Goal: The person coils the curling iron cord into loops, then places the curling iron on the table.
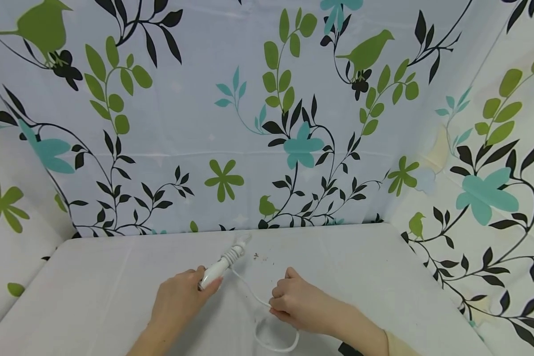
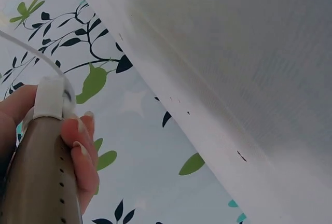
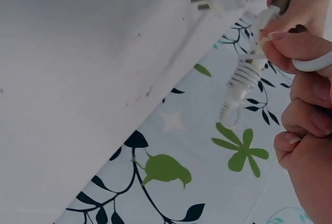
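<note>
My left hand (image 1: 178, 299) grips a slim corded appliance (image 1: 215, 272), something like a hair iron, tilted away from me over the table. The left wrist view shows its brown body (image 2: 41, 177), with a row of small dark holes, and a white end (image 2: 49, 97) between thumb and fingers. White cord (image 1: 233, 253) is wound in several turns round the far end. To the right, my right hand (image 1: 304, 304) pinches the cord with curled fingers, and a loop hangs below it. A two-pin plug (image 3: 205, 0) shows in the right wrist view, on a length of cord.
A white-covered table (image 1: 129, 277) lies below, with small dark specks (image 1: 256, 256) beyond the hands. Cloth (image 1: 182, 123) printed with leaves and birds rises behind and at both sides. A dark object (image 1: 349, 349) shows beside my right forearm at the near edge.
</note>
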The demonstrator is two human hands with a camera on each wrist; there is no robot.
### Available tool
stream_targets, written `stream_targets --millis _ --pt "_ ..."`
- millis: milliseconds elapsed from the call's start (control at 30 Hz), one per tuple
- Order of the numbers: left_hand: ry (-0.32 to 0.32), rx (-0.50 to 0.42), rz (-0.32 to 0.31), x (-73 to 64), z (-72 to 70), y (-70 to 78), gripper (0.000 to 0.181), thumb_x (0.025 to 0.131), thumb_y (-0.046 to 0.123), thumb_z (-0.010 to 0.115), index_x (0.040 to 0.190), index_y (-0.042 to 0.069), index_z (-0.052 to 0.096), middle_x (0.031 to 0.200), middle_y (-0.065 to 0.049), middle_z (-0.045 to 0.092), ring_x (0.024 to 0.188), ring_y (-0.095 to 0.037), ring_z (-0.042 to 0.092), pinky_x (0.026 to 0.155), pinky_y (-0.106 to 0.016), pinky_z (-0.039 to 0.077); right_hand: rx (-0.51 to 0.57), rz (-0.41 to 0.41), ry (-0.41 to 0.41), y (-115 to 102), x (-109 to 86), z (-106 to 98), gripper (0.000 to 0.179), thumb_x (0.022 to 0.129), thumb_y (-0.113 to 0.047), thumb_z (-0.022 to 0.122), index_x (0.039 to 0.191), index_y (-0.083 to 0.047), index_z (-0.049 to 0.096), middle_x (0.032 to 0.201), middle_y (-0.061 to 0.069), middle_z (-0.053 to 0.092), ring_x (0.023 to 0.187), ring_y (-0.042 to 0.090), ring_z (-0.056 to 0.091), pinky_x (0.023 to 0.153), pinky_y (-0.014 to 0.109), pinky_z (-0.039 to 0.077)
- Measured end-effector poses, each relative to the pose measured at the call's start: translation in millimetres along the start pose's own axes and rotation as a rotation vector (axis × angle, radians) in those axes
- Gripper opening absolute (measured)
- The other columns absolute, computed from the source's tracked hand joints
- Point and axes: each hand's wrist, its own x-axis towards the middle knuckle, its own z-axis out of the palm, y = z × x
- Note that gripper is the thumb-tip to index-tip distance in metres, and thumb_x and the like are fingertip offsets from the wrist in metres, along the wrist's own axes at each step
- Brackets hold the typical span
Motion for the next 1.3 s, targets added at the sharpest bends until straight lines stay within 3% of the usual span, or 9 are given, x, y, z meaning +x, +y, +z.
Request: stream_targets --millis 233,333,467,600,767,900,1033,1133,1300 --pt "-0.084 0.032 0.001 -4.3 -0.8 5.1 0.04 0.08 0.04 0.081 0.069 0.012 0.056 0.054 0.004 0.04 0.045 -0.01 0.033 0.042 -0.027 0.026 -0.336 -0.091 0.077 -1.0 1.4 -14.7 0.022 0.08 -0.003 0.075 0.069 -0.018 0.064 0.064 -0.01 0.049 0.061 0.01 0.025 0.075 0.028 0.025" --pt "-0.104 0.035 0.011 -5.8 -2.3 7.6 0.043 0.079 0.039 0.082 0.064 0.013 0.052 0.053 0.005 0.039 0.046 -0.009 0.032 0.042 -0.027 0.026 -0.409 -0.124 0.089 -1.0 3.3 -21.1 0.022 0.085 0.003 0.062 0.075 -0.016 0.068 0.068 -0.008 0.053 0.063 0.011 0.028 0.076 0.03 0.026" --pt "-0.14 0.024 0.018 -6.4 -4.1 9.2 0.043 0.078 0.037 0.084 0.062 0.015 0.05 0.052 0.006 0.04 0.047 -0.008 0.032 0.043 -0.026 0.026 -0.47 -0.141 0.137 2.5 3.8 -25.4 0.04 0.098 0.003 0.039 0.084 -0.014 0.073 0.076 -0.007 0.061 0.068 0.012 0.039 0.078 0.03 0.031" --pt "-0.171 0.027 0.054 -7.0 -2.4 9.4 0.038 0.078 0.036 0.084 0.066 0.013 0.056 0.054 0.007 0.043 0.048 -0.008 0.033 0.044 -0.026 0.03 -0.485 -0.145 0.182 7.0 4.6 -27.7 0.034 0.102 -0.003 0.045 0.089 -0.013 0.074 0.082 -0.007 0.063 0.073 0.012 0.046 0.079 0.03 0.034" --pt "-0.137 0.106 0.169 -9.2 0.4 12.2 0.036 0.076 0.039 0.084 0.078 0.007 0.07 0.06 0.003 0.059 0.047 -0.009 0.046 0.045 -0.029 0.039 -0.493 -0.175 0.231 11.0 7.8 -29.3 0.03 0.104 -0.008 0.048 0.092 -0.013 0.074 0.083 -0.008 0.062 0.075 0.012 0.047 0.079 0.029 0.035" --pt "-0.111 0.193 0.286 -11.0 3.0 12.3 0.044 0.076 0.044 0.083 0.091 0.004 0.075 0.069 -0.003 0.067 0.049 -0.012 0.055 0.046 -0.029 0.044 -0.515 -0.197 0.29 14.8 10.1 -29.7 0.018 0.1 -0.013 0.059 0.089 -0.015 0.074 0.083 -0.009 0.061 0.074 0.012 0.047 0.077 0.029 0.035" --pt "-0.049 0.245 0.442 -12.0 5.5 10.0 0.045 0.075 0.048 0.083 0.088 0.006 0.073 0.067 -0.001 0.064 0.044 -0.012 0.049 0.043 -0.028 0.041 -0.527 -0.193 0.339 18.7 11.5 -29.6 0.022 0.101 -0.012 0.055 0.088 -0.015 0.072 0.082 -0.008 0.059 0.072 0.012 0.045 0.075 0.03 0.035" --pt "0.037 0.259 0.564 -12.6 7.8 7.6 0.044 0.073 0.049 0.084 0.085 0.008 0.071 0.064 0.002 0.06 0.04 -0.01 0.041 0.04 -0.026 0.037 -0.519 -0.177 0.372 20.9 12.8 -29.2 0.03 0.105 -0.013 0.047 0.086 -0.014 0.071 0.079 -0.007 0.057 0.071 0.013 0.043 0.074 0.03 0.034" --pt "0.098 0.25 0.673 -13.2 9.6 8.4 0.044 0.071 0.049 0.086 0.083 0.01 0.069 0.061 0.005 0.053 0.04 -0.008 0.032 0.039 -0.024 0.03 -0.506 -0.165 0.436 22.4 17.3 -29.2 0.035 0.107 -0.019 0.045 0.079 -0.014 0.066 0.073 -0.006 0.052 0.067 0.013 0.039 0.073 0.03 0.033"
